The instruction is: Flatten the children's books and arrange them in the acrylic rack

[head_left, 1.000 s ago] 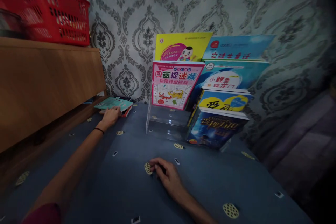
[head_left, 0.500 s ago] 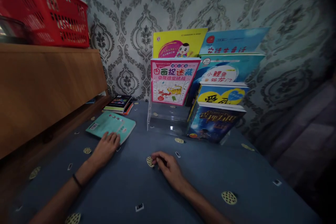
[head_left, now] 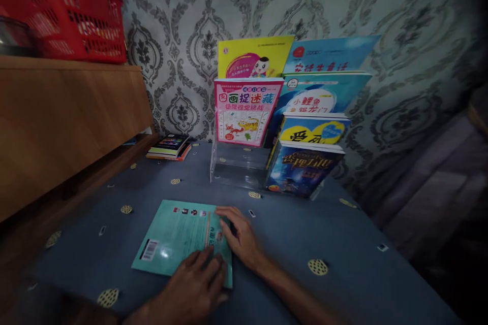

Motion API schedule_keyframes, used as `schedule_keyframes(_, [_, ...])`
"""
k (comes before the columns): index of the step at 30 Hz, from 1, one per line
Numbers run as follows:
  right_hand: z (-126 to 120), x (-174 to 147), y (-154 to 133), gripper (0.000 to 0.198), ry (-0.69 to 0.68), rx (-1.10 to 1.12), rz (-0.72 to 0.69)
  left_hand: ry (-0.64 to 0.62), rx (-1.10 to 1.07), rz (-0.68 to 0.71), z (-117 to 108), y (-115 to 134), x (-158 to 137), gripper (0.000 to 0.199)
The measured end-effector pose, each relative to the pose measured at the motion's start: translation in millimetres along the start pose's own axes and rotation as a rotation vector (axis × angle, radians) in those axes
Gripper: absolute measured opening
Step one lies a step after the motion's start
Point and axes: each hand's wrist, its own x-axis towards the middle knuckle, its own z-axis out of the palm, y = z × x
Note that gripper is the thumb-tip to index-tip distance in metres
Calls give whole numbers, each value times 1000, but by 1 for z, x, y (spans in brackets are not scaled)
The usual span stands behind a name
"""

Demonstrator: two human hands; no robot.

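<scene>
A teal book (head_left: 173, 238) lies flat on the blue patterned cloth in front of me, its barcode at the lower left. My left hand (head_left: 194, 284) rests over its near right part with curled fingers pressed on the cover, the thumb by the near edge. At the far right corner of the book, my right hand (head_left: 238, 236) touches the edge, fingers stretched out and thumb apart. Beyond stands a clear stepped book rack (head_left: 238, 175), holding a pink picture book (head_left: 247, 111) and a dark blue book (head_left: 303, 170) among others.
A small stack of books (head_left: 170, 147) lies at the back left, near a wooden cabinet (head_left: 72, 122). On that cabinet sits a red basket (head_left: 87, 20). Patterned wallpaper (head_left: 183, 45) covers the wall behind the rack.
The teal book has come nearer and to the right, turned, with my left hand on it. My right hand has shifted slightly and now touches the book's edge. The view has shifted a little.
</scene>
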Motion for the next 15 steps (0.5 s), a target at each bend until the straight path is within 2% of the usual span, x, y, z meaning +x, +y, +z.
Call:
schedule_keyframes(3, [7, -7, 11, 37, -120, -122, -22, -76, -126, -72, 1, -21, 7, 35])
schedule_keyframes(6, [12, -10, 19, 41, -189, -223, -24, -114, -166, -196, 8, -62, 6, 41])
schedule_keyframes(11, [11, -9, 22, 42, -240, -254, -48, -238, -289, -478, 17, -134, -13, 51])
schedule_keyframes(15, [6, -8, 20, 41, -265, -281, -47, -238, -421, -620, 18, -166, -28, 56])
